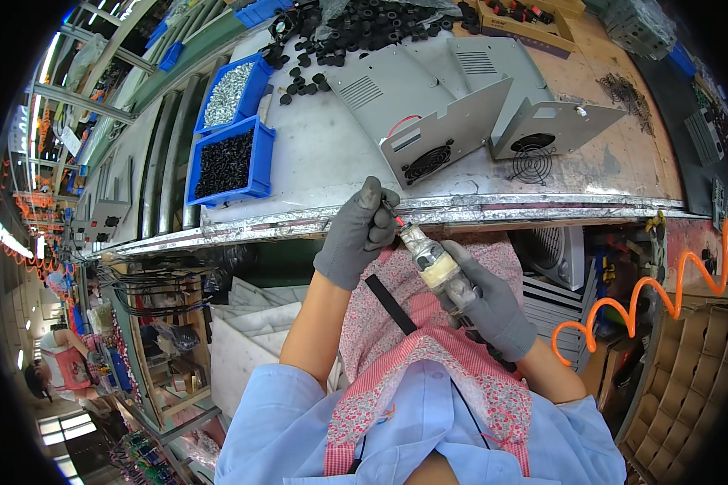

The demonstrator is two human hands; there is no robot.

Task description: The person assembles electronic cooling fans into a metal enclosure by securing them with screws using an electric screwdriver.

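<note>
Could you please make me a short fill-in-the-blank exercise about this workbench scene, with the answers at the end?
1. The left hand and the right hand wear ____ gloves.
2. The handheld tool is gripped around its body by the ____ hand.
3. The nearer blue bin holds small parts coloured ____.
4. The coiled hose is ____.

Missing words: grey; right; black; orange.
</note>
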